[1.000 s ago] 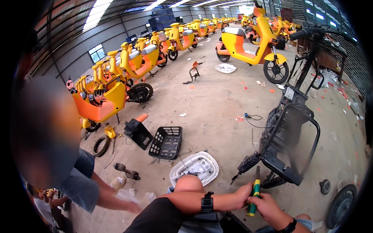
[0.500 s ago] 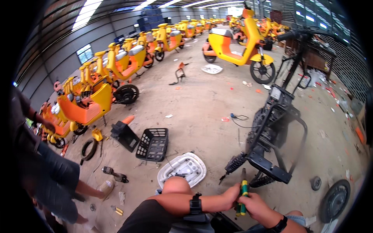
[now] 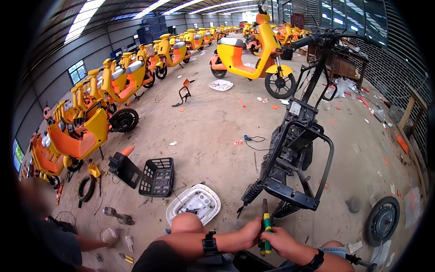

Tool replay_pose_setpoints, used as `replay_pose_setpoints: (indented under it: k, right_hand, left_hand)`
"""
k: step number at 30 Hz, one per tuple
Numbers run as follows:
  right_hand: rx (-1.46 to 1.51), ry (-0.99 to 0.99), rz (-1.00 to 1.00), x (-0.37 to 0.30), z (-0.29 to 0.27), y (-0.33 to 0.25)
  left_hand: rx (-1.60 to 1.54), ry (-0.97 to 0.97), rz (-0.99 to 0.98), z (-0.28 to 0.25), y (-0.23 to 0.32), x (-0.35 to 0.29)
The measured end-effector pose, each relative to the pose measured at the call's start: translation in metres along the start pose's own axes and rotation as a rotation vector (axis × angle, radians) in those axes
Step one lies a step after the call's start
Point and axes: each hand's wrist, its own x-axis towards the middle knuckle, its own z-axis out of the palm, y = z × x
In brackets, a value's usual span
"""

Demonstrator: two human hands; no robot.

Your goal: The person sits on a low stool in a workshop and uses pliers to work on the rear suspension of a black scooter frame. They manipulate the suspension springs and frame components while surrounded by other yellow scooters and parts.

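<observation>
My left hand and my right hand are closed together around a hand tool with green-and-yellow grips and a narrow metal tip pointing away from me. Whether it is one tool or two side by side, I cannot tell. Just beyond the tip stands a stripped black scooter frame, its handlebar at the far end. A shock absorber hangs at its near left side. My knee is bent beside a white plastic shell that holds small parts.
Left of the shell lie a black crate, a black box and a tyre. A co-worker is low at the left edge. A wheel lies at right. A yellow-and-orange scooter stands ahead; rows of others line the left.
The whole view has shifted, so most things sit further left. The co-worker, upright before, is now bent low. My hands keep the same hold on the tool.
</observation>
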Motion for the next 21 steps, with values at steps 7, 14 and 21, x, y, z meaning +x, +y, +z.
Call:
replay_pose_setpoints:
  k: [7, 14, 21]
  right_hand:
    - [0.038, 0.003, 0.040, -0.004, 0.008, -0.014]
    - [0.172, -0.046, -0.002, -0.001, 0.006, -0.019]
    - [0.301, -0.043, 0.024, -0.012, 0.022, -0.026]
  left_hand:
    - [-0.011, -0.030, -0.019, -0.013, 0.002, 0.004]
    - [0.134, -0.086, -0.070, -0.026, -0.009, 0.040]
    - [0.042, -0.096, -0.092, -0.012, 0.013, -0.010]
